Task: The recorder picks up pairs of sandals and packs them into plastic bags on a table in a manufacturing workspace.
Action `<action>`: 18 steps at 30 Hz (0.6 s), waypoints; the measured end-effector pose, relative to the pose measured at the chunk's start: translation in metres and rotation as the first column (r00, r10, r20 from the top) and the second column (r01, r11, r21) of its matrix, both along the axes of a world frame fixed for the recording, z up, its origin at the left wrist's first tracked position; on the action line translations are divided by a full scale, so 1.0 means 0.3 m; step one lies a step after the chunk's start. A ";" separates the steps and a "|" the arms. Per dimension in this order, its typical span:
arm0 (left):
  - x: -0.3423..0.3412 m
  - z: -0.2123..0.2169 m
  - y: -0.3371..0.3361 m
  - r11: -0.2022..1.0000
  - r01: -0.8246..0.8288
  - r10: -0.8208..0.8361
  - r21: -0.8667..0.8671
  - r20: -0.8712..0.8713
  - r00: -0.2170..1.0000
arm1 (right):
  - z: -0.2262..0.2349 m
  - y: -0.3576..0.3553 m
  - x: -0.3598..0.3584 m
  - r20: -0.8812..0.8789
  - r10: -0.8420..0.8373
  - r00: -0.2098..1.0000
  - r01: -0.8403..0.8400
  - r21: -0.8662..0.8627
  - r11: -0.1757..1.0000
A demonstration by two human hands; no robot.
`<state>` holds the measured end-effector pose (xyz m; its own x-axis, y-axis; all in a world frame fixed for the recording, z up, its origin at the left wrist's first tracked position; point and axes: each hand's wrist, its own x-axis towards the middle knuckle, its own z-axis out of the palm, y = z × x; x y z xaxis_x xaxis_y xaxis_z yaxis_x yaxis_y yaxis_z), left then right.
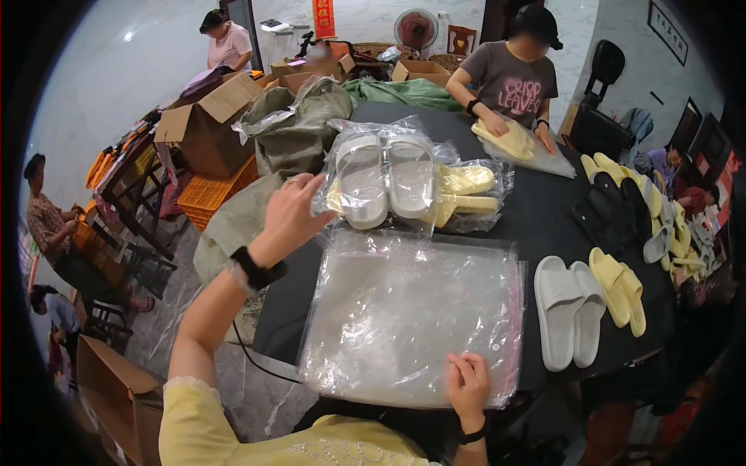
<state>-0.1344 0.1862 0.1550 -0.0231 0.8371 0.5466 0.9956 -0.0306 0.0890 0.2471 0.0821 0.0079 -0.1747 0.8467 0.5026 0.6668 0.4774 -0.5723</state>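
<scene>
Two grey slippers (364, 188) in clear plastic are laid at 12 o'clock from a stack of clear bags (412, 311) on the black tabletop (536, 221) (stack used as the dial, fyi). Bagged yellow slippers (470, 180) are tucked partly under them, poking out toward 1. The left hand (297, 208) is held between 10 and 11, right by the grey ones, fingers loosely spread, nothing seen in it; whether the plastic is touched can't be told. Around 5, the right hand (468, 386) is rested on the stack, fingers bunched narrow, and whether a bag is pinched can't be made out. Unbagged grey slides (561, 311) are parked at 3, with a yellow pair (618, 291) just past them.
</scene>
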 end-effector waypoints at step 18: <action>0.212 0.460 0.162 0.733 0.587 -0.336 0.342 0.934 -0.125 | 0.004 -0.001 0.002 0.002 0.012 1.000 -0.012 0.020 1.000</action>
